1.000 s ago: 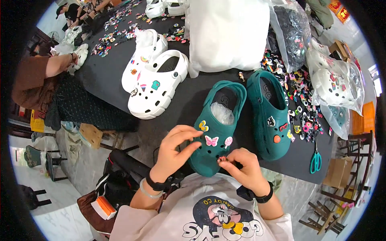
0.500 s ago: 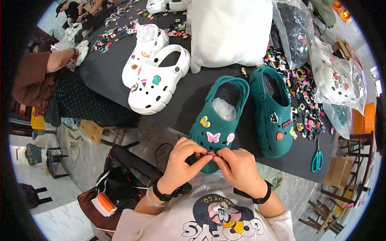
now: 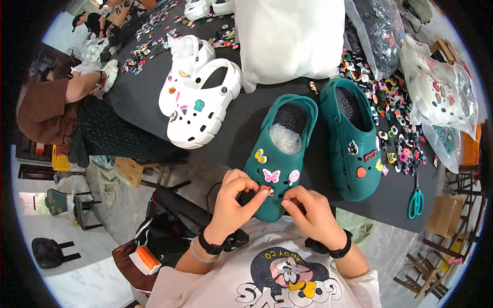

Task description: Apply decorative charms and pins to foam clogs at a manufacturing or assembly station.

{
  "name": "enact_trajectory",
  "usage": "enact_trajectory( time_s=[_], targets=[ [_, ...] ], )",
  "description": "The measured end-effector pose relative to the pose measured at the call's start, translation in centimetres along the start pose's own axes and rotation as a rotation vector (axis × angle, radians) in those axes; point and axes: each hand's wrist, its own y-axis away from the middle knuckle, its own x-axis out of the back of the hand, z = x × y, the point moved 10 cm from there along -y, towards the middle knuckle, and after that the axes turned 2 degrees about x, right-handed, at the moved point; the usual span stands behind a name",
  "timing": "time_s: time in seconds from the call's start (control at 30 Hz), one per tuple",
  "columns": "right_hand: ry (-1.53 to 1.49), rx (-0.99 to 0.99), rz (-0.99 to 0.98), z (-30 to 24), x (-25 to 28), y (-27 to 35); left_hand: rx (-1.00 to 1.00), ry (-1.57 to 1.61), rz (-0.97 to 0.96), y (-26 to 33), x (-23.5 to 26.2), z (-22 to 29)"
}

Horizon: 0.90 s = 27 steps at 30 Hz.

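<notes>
1. Left grip (image 3: 233, 197) pinches a small, mostly red charm (image 3: 267, 190) over the toe of the dark-green, rubbery-looking clog (image 3: 281, 161); whether they touch, I can't tell.
2. My right grip (image 3: 313, 213) is narrow, thumb and forefinger close together, at that clog's right front edge; I can't tell whether it holds anything.
3. Just behind the red charm, on the clog, sits a flat pink butterfly-shaped charm (image 3: 271, 175); I judge I should leave it unbumped.
4. Pressing well, I judge, means lining the charm's back up with a hole, bracing the clog's right side and pushing straight, since its hollow front may flex.
</notes>
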Motion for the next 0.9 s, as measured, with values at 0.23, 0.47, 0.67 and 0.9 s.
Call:
enact_trajectory(
  time_s=[0.23, 0.47, 0.67, 0.9],
  targets=[
    [-0.128, 0.001, -0.043, 0.9, -0.4, -0.3, 0.083, -0.022, -0.185, -0.7, -0.4, -0.7],
    [-0.136, 0.055, -0.025, 0.9, 0.0, -0.3, 0.017, -0.26, -0.353, -1.8, -1.0, -0.9],
    [-0.231, 0.056, -0.033, 1.4, -0.1, -0.4, 0.586, 0.301, -0.276, -0.8, -1.8, -6.1],
    [-0.349, 0.112, -0.015, 1.9, -0.2, -0.6, 0.581, 0.204, -0.353, -1.8, -2.4, -6.3]
  ],
)
